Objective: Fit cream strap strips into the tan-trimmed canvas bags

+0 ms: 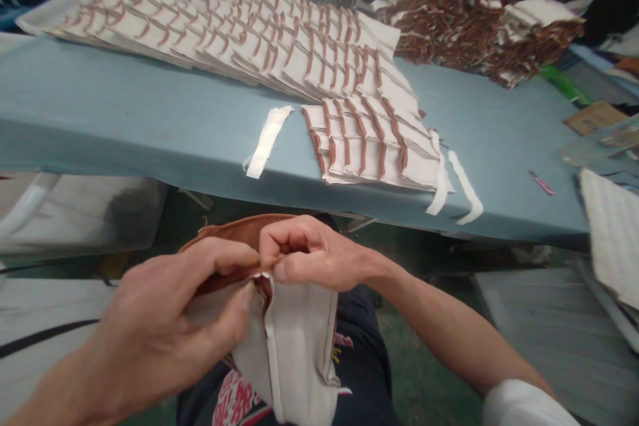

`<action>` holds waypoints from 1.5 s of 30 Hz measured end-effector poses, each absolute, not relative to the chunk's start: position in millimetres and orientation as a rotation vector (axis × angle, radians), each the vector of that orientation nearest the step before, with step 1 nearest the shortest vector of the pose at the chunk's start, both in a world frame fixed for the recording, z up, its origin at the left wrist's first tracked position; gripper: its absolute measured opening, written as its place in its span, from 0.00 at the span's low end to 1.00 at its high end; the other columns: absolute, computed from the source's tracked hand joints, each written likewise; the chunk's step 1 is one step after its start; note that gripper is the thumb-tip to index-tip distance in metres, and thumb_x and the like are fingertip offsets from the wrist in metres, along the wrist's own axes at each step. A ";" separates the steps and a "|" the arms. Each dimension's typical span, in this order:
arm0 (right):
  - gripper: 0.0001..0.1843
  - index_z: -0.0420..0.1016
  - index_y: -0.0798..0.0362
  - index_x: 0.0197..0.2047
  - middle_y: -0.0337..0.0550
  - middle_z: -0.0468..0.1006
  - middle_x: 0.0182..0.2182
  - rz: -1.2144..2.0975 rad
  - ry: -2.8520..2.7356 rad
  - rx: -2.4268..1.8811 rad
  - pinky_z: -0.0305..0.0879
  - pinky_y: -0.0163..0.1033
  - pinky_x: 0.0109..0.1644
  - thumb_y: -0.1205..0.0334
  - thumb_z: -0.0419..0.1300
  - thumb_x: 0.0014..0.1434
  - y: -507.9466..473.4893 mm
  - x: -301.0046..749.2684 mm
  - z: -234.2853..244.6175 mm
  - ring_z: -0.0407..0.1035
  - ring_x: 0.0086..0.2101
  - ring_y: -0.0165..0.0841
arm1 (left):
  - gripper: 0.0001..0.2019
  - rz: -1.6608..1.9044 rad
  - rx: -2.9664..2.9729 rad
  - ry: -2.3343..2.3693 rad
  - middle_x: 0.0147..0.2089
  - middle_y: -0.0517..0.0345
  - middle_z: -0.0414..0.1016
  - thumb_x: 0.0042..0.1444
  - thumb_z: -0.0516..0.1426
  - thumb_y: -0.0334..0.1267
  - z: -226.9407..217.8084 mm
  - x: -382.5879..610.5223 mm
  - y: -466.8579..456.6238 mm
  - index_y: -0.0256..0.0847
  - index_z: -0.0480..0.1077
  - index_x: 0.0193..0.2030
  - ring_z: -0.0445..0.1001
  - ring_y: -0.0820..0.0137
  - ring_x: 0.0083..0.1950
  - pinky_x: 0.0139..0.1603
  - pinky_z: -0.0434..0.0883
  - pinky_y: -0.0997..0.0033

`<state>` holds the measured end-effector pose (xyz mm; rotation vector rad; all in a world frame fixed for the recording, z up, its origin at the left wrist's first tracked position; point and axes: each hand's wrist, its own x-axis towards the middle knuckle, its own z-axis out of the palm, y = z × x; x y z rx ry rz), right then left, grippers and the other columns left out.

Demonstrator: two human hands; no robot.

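Note:
A piece of white fabric with brown backing (302,339) hangs between my hands, close in front of my body. Its raised seam runs down from the top edge, where a bit of brown shows in the fold. My left hand (174,313) pinches that edge between thumb and forefinger, just left of the seam. Right beside it, my right hand (309,253) grips the same edge with fingers curled in. The brown side of the fabric (229,233) shows behind my fingers. Whether a small item sits between the fingertips is hidden.
A blue-covered table (200,106) crosses ahead. On it lie overlapping rows of white panels with brown edges (239,33), a smaller stack (369,140), white strips (269,143) and a small red tool (542,183). A tall brown-and-white pile (449,20) stands at the back right.

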<state>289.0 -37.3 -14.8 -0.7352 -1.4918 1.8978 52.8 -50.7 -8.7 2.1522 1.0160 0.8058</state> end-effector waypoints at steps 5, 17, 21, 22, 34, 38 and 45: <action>0.02 0.70 0.53 0.31 0.32 0.69 0.27 1.662 -1.655 -0.749 0.58 0.32 0.33 0.65 0.59 0.55 -40.8 293.3 -8.5 0.60 0.28 0.26 | 0.10 0.751 2.241 0.947 0.26 0.70 0.76 0.66 0.56 0.36 2.6 67.3 -51.3 0.47 0.75 0.34 0.73 0.75 0.23 0.28 0.64 0.75; 0.03 0.69 0.52 0.30 0.31 0.69 0.26 1.333 -1.771 -0.805 0.57 0.32 0.32 0.68 0.56 0.52 -51.3 300.6 -19.1 0.60 0.27 0.25 | 0.15 0.550 2.109 0.676 0.27 0.70 0.74 0.73 0.54 0.38 -8.7 66.9 -29.1 0.43 0.76 0.34 0.71 0.78 0.24 0.27 0.64 0.81; 0.03 0.68 0.51 0.30 0.32 0.71 0.26 1.221 -1.829 -0.860 0.55 0.33 0.32 0.68 0.57 0.52 -56.2 303.2 -18.6 0.60 0.27 0.26 | 0.16 0.565 2.144 0.669 0.24 0.71 0.71 0.74 0.56 0.37 -10.4 68.5 -24.1 0.43 0.74 0.31 0.66 0.79 0.23 0.25 0.60 0.82; 0.03 0.67 0.50 0.30 0.32 0.71 0.26 1.206 -1.841 -0.872 0.55 0.33 0.32 0.68 0.57 0.52 -57.7 303.6 -18.4 0.60 0.27 0.26 | 0.15 0.564 2.169 0.670 0.25 0.70 0.72 0.73 0.57 0.37 -9.3 69.0 -23.8 0.43 0.74 0.32 0.67 0.79 0.23 0.25 0.60 0.81; 0.11 0.57 0.46 0.30 0.36 0.66 0.25 0.962 -1.955 -1.055 0.52 0.41 0.35 0.66 0.58 0.55 -67.7 295.9 7.5 0.60 0.29 0.32 | 0.12 0.557 2.525 0.822 0.22 0.69 0.71 0.70 0.54 0.37 10.2 75.5 -39.4 0.47 0.67 0.32 0.68 0.73 0.20 0.25 0.54 0.66; 0.08 0.65 0.49 0.30 0.32 0.68 0.25 1.334 -1.777 -0.869 0.56 0.36 0.32 0.68 0.62 0.53 -63.1 298.5 5.0 0.59 0.26 0.27 | 0.17 0.591 2.272 0.753 0.21 0.70 0.65 0.69 0.54 0.35 10.8 74.4 -40.1 0.45 0.64 0.27 0.63 0.78 0.20 0.23 0.55 0.73; 0.26 0.68 0.52 0.27 0.30 0.66 0.23 1.900 -1.232 -0.638 0.52 0.32 0.27 0.47 0.78 0.57 -52.7 286.9 -22.0 0.55 0.24 0.24 | 0.20 0.611 1.587 0.688 0.25 0.62 0.73 0.71 0.61 0.50 -20.7 67.6 -43.2 0.42 0.74 0.29 0.69 0.72 0.24 0.24 0.64 0.74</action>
